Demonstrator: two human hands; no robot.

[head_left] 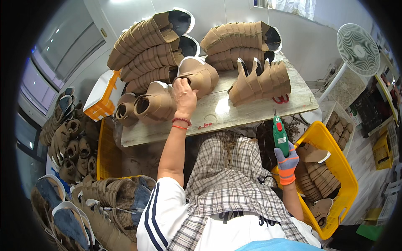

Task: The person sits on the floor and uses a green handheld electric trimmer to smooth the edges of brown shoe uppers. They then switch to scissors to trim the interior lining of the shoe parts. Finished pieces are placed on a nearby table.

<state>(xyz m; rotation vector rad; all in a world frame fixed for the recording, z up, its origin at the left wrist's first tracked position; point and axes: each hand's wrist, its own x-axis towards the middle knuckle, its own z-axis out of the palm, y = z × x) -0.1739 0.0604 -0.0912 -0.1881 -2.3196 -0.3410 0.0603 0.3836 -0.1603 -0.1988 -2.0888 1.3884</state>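
Note:
My bare left hand [184,95], with red bracelets at its wrist, reaches over the table and grips the edge of a tan shoe upper [203,79]. Its fingertips are partly hidden in the opening. More tan uppers [155,104] stand close beside this hand on the left. In a grey and orange glove, my right hand [287,161] is wrapped around a green handheld electric tool [279,133] with a red button and a thin pointed tip. That tool is held upright off the table's front edge, apart from the uppers.
Stacks of nested uppers [146,50] line the back of the pale table [222,117]. Red-handled scissors [281,99] lie near a fanned row of uppers [261,83]. A yellow basket [349,175] holds uppers on my right; piles [100,201] lie at left. A white fan [358,49] stands behind.

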